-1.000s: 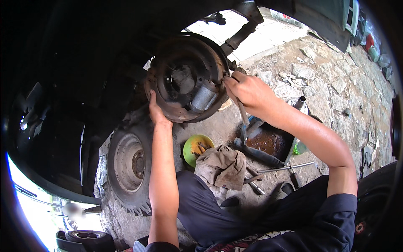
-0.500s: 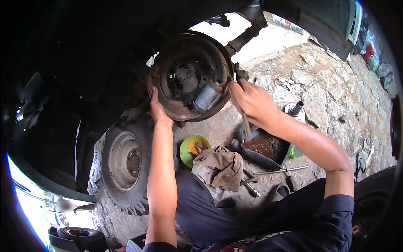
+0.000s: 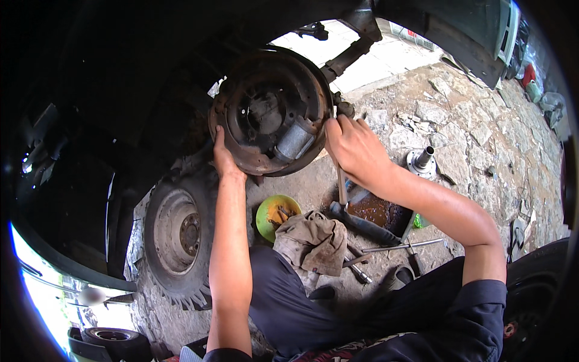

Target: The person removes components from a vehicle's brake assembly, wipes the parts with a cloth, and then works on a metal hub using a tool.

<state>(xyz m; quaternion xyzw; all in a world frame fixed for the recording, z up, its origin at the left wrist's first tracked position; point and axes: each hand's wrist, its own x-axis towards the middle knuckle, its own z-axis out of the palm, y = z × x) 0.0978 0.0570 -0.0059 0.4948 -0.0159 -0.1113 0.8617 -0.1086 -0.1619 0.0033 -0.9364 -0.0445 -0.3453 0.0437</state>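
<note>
A round, rusty brake backing plate (image 3: pixel 253 158) is in front of me under the dark vehicle body, with a hole at its centre. A grey metal cylinder (image 3: pixel 294 141) sits on its lower right face. My left hand (image 3: pixel 225 160) grips the plate's lower left rim, thumb on the near face and fingers hidden behind. At the right rim, my right hand (image 3: pixel 359 152) is closed round a narrow brownish stick-like tool (image 3: pixel 342 186) pointing down; its kind is unclear. Below it stands a dark tray (image 3: pixel 368 228) of brown liquid.
A green-yellow bowl (image 3: pixel 263 224) with small parts stands beside a crumpled brown rag (image 3: pixel 313 244). A wheel (image 3: pixel 176 232) lies at the left. Near my feet are a metal bar (image 3: pixel 401 246) and other tools. A flanged hub (image 3: pixel 421 163) stands on the stony ground.
The tool in my right hand has swung slightly left and stands more upright. My left hand keeps its hold on the plate. The whole view has shifted a little.
</note>
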